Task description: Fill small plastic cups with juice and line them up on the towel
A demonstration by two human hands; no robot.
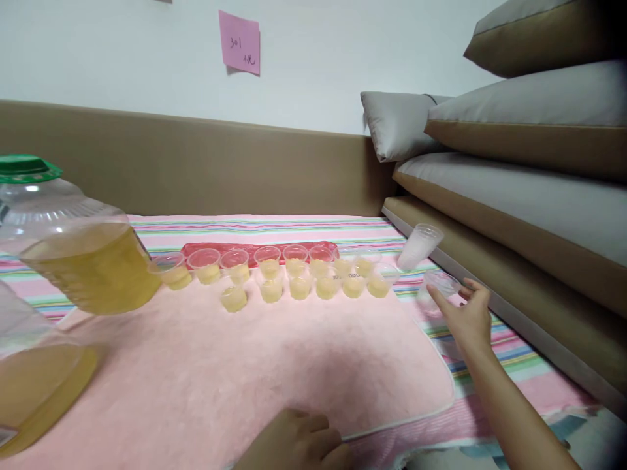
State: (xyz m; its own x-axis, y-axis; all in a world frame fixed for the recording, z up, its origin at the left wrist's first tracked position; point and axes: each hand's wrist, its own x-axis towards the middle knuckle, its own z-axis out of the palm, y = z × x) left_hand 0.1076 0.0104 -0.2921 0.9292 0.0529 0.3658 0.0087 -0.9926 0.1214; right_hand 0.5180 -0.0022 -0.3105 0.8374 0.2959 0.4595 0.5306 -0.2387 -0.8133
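Observation:
At the right edge of the pink mat [304, 352], my right hand [470, 310] has its thumb and fingers around the rim of a clear plastic cup [434, 287], which tilts. Just behind it leans a stack of nested clear cups [420, 247]. My left hand [298, 444] rests low at the mat's front, its fingers curled, with nothing showing in them. Across the back of the mat stand two rows of clear cups, each part-filled with pale yellow liquid, among them a front cup [234, 298] and a back cup [206, 269].
A big clear jug with a green cap [88, 274] holds yellow liquid at the left. Nearer, a second clear container [44, 385] is cut by the frame. A red plastic packet [255, 251] lies behind the cups. Stacked cushions [529, 183] line the right side.

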